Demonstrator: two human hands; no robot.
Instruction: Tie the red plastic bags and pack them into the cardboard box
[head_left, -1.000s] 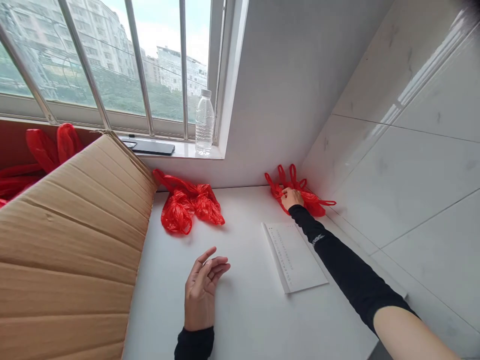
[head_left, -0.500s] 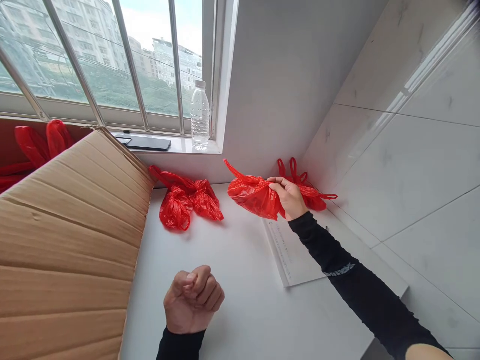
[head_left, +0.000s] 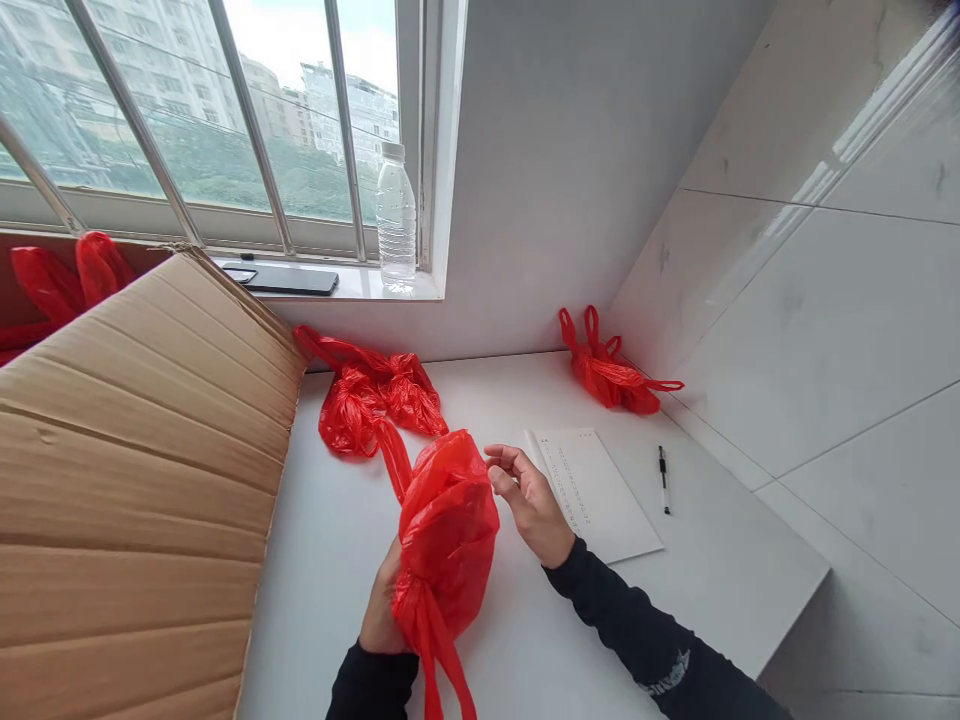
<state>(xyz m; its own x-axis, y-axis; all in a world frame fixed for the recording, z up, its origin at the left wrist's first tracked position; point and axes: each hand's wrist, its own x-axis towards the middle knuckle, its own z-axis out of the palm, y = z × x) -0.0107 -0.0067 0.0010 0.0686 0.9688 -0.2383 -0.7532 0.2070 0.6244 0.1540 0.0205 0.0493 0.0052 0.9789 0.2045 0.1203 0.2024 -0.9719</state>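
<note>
Prob. a bag-handling step: L hand [head_left: 382, 608] holds red bag [head_left: 452, 515] just left of half-spread R fingers [head_left: 507, 487]; next likely needs gentle support.

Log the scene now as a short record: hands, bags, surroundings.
Left hand: holding a knotted red bag
Right hand: beside that bag, fingers bent; contact unclear
Other bags: red bags below the windowsill; a red bundle toward the far right
Tabletop: white notebook, pen to its right
Left side: cardboard box, red plastic inside
Windowsill: upright clear bottle
</note>
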